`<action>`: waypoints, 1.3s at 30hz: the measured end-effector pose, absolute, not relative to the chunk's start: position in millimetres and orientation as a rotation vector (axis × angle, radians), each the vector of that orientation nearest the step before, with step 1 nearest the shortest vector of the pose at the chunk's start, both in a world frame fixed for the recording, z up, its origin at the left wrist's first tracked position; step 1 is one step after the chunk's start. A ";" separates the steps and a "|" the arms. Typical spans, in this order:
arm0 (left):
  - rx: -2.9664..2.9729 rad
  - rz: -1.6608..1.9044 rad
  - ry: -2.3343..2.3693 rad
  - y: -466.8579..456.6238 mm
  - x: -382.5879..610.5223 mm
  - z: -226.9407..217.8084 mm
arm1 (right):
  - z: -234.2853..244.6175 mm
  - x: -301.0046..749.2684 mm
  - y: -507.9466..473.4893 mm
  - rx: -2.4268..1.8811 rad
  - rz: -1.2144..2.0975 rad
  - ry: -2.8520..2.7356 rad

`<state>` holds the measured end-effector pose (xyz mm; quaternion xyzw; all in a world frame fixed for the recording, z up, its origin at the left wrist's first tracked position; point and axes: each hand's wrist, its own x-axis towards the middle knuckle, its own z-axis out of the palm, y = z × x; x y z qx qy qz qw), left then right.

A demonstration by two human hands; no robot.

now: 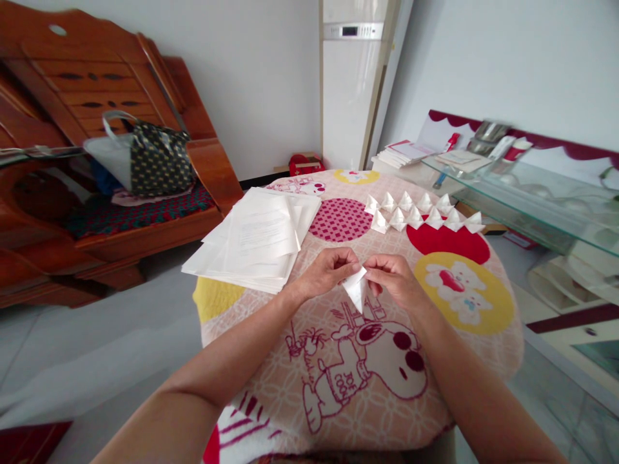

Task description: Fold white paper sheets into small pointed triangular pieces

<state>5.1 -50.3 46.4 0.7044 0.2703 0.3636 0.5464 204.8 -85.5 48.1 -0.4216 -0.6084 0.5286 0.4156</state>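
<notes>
Both of my hands pinch a small folded white paper piece (356,289) above a table draped in a cartoon-print cloth (338,386). My left hand (329,269) grips its upper left corner with closed fingers. My right hand (394,277) holds the upper right edge, fingers pressed together. The paper's point hangs down between them. Two rows of several finished folded white paper triangles (423,212) lie at the far side of the table. A stack of white paper sheets (256,241) rests at the table's left, overhanging the edge.
A wooden bench (97,193) with a patterned bag (145,154) stands to the left. A glass shelf (532,187) with papers and cups runs along the right. A white standing appliance (351,84) is at the back wall.
</notes>
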 end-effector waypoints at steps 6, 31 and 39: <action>1.508 0.957 0.623 -49.1 6.6 44.0 | 46.6 203.9 -83.6 -1.004 1.378 -1.496; 1.204 1.084 0.525 -40.7 -2.8 39.7 | 31.8 216.5 -71.8 -1.054 1.493 -1.072; 1.486 1.084 0.567 -35.7 -7.7 36.8 | 33.3 218.5 -73.5 -0.982 1.381 -1.151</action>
